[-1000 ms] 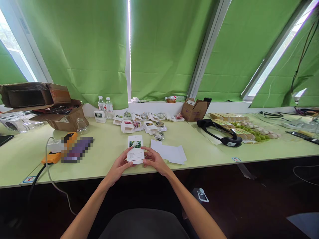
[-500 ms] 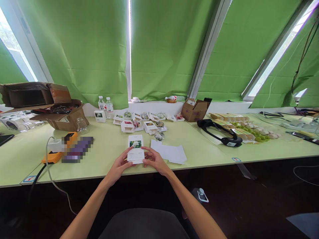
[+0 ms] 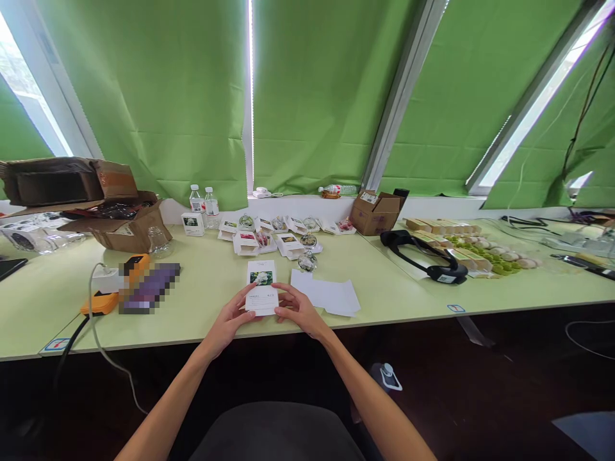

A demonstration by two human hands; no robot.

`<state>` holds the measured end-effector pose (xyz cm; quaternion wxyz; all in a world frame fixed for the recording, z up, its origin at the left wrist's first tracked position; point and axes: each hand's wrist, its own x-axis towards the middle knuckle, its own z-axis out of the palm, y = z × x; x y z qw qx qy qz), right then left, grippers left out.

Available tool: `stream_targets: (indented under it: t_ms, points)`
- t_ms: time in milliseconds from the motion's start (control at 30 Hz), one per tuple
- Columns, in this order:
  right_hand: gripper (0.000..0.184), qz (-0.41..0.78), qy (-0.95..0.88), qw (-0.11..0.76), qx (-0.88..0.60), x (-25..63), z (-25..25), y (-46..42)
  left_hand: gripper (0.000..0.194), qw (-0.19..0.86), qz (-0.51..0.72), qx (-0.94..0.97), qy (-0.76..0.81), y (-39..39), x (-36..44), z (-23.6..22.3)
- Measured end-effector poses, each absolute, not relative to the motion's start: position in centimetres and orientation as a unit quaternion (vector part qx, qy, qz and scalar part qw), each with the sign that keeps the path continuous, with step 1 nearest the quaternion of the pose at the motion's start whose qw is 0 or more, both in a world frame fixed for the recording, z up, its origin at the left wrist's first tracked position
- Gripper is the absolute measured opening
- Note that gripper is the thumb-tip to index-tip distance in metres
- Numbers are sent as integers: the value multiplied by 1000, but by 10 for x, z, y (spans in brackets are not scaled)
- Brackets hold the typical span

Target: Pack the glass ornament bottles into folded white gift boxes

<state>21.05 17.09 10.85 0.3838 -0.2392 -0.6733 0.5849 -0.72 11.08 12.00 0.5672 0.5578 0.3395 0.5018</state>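
We have a white box (image 3: 262,302) between our two hands, near the edge of the table (image 3: 206,307) on our side. Our left hand (image 3: 234,317) holds its left side, and our right hand (image 3: 296,308) holds its right side, with thumbs low and fingers bent in. A white flower picture faces up, just past our fingertips. We cannot tell if the box lies flat on the table or is lifted a bit.

The box looks like thin card, so if we squeeze too hard, its sides may bend or crease. If one hand pulls more than the other, it may twist and slip out. The edge is close, so a tug toward us may drop it.

White paper (image 3: 339,296) lies just right of our right hand, and a bump from that hand may push it away. Ahead of the right hand sits a round clear ball (image 3: 307,260). If we reach forward too fast, we may knock it, and it may roll.
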Motion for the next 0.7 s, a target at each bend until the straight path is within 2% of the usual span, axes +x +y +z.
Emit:
stream_targets:
  t_ms: [700]
  points:
    - [61, 577, -681, 380, -242, 210, 111, 170, 62, 579, 505, 537, 347, 112, -9, 117]
